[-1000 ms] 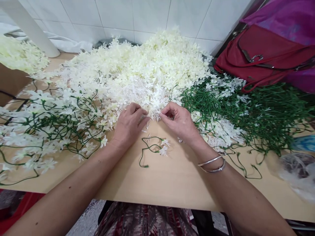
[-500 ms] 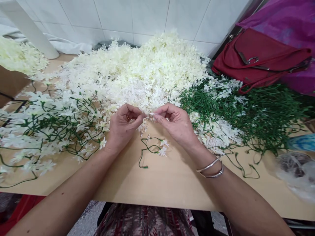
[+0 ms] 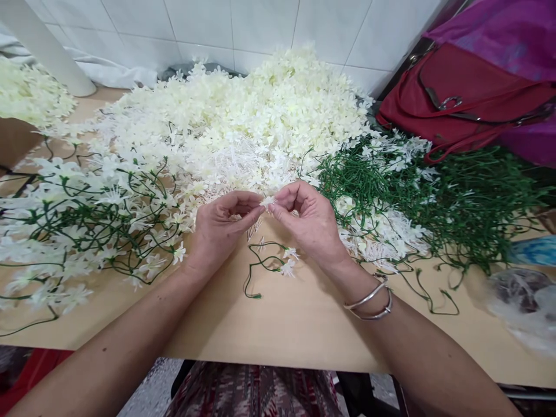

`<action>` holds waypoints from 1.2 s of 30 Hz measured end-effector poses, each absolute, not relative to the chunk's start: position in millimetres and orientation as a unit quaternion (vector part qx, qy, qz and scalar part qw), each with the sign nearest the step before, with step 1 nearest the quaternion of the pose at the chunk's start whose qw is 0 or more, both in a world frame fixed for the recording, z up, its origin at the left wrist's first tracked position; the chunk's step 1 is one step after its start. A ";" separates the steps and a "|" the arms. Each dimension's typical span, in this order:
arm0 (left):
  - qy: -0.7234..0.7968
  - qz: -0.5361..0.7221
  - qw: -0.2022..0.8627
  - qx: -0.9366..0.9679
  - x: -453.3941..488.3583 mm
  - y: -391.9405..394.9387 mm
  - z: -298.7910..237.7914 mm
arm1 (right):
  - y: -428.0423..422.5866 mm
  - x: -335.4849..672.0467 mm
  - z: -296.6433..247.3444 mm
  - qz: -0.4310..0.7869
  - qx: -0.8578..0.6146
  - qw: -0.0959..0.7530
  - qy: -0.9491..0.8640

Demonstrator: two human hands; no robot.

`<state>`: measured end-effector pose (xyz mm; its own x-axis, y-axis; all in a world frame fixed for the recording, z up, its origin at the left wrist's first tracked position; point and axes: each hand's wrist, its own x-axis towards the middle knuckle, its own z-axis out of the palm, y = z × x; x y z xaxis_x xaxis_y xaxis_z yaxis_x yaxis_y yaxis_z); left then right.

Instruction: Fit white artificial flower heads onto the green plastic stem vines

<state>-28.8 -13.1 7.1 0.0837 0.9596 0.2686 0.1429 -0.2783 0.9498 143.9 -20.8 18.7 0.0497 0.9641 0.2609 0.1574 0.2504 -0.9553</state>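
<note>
My left hand and my right hand meet fingertip to fingertip just above the wooden table. Both are pinched together on a small white plastic flower piece. Right behind them lies a big heap of cream artificial flowers. On the table just below my hands rests a short green stem with two white flowers. Two silver bangles circle my right wrist.
Finished green stems with white flowers spread over the left of the table. A pile of bare green stems fills the right. A red handbag sits at the back right against purple cloth. Clear plastic bags lie at the right edge.
My hands have lifted off the edge of the flower heap and drawn together, turning from palms-down picking to a fingertip pinch on a small white piece.
</note>
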 end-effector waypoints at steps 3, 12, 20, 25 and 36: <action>0.447 0.505 0.389 0.627 -28.8 -14.2 7.2 | -20.5 143.4 16.9 0.382 -0.492 0.532 -0.573; 0.403 0.509 0.450 0.613 -28.7 -12.4 6.4 | -18.4 146.1 12.7 0.451 -0.454 0.529 -0.558; 0.376 0.523 0.435 0.629 -31.2 -12.4 7.2 | -14.2 153.0 12.4 0.450 -0.415 0.552 -0.566; 0.391 0.512 0.413 0.644 -31.1 -15.4 10.6 | -15.7 151.5 13.7 0.451 -0.408 0.566 -0.557; 0.263 0.451 0.216 0.825 -35.2 -22.6 23.6 | -3.8 164.2 7.3 0.414 -0.430 0.585 -0.550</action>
